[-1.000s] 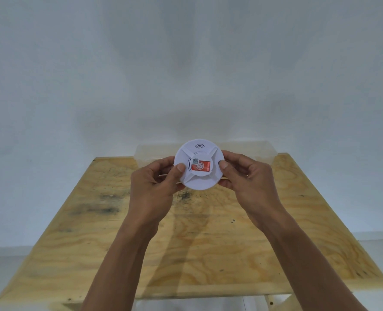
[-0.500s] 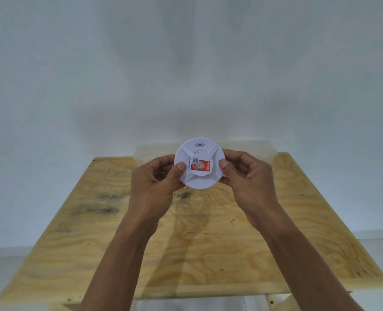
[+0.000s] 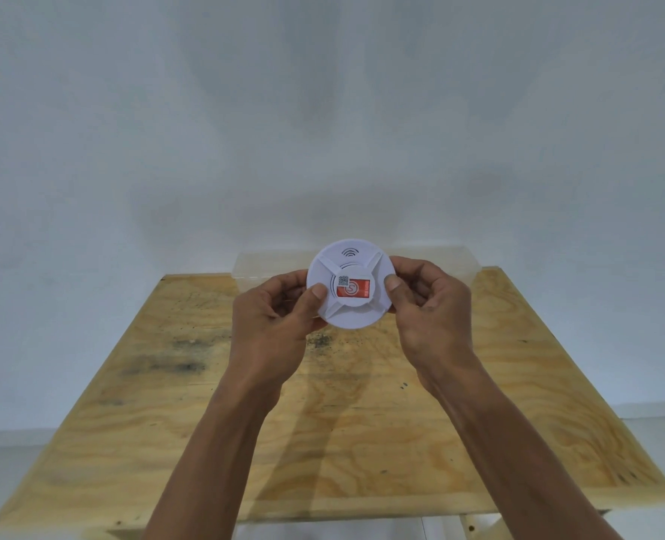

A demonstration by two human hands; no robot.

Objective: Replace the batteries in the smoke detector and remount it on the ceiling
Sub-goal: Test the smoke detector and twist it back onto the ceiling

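Observation:
The round white smoke detector [image 3: 352, 311] is held up in front of me above the table, its face with a red label and a small code sticker turned toward me. My left hand [image 3: 274, 325] grips its left edge, thumb on the front and fingers curled behind. My right hand [image 3: 428, 309] grips the right edge the same way, thumb pressed on the face. No batteries are visible.
A plywood table [image 3: 323, 442] with dark stains stretches below my arms. A clear plastic box [image 3: 432, 263] stands at its far edge against the white wall [image 3: 323, 111], partly hidden by the detector. Pale floor shows at both sides.
The detector and both hands have risen very slightly. My right fingers have curled a little more behind the rim. The grip is otherwise the same.

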